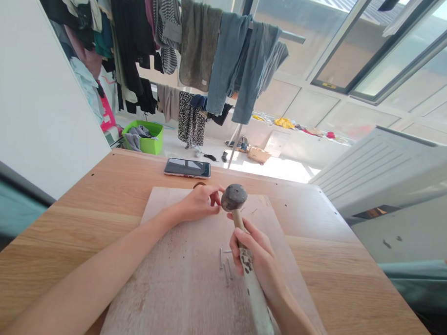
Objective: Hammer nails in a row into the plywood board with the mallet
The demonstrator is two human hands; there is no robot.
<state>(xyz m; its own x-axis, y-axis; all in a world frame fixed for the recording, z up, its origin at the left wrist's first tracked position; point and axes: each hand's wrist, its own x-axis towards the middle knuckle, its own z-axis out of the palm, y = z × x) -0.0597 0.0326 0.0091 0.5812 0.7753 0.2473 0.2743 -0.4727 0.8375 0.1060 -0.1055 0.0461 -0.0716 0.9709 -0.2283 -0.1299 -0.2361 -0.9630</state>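
My right hand (255, 244) is wrapped round the pale, paint-worn handle of a hammer (234, 197), whose dark rounded head points up and away from me. Just left of that head, my left hand (202, 203) rests on a whitish wooden board (168, 283). Its thumb and fingers are pinched together; what they hold, if anything, is hidden by the fingers and the hammer head. Several loose nails (225, 270) lie on the board left of my right hand. Behind my left hand a small brown curved object (200, 185) shows in part.
The board lies on a wooden table (308, 248). A phone (187, 168) lies near the table's far edge. Beyond stand a green basket (151, 144) with cloths and a rack of hanging clothes (200, 44). A white panel (46, 83) borders the left, a white ribbed unit (377, 168) the right.
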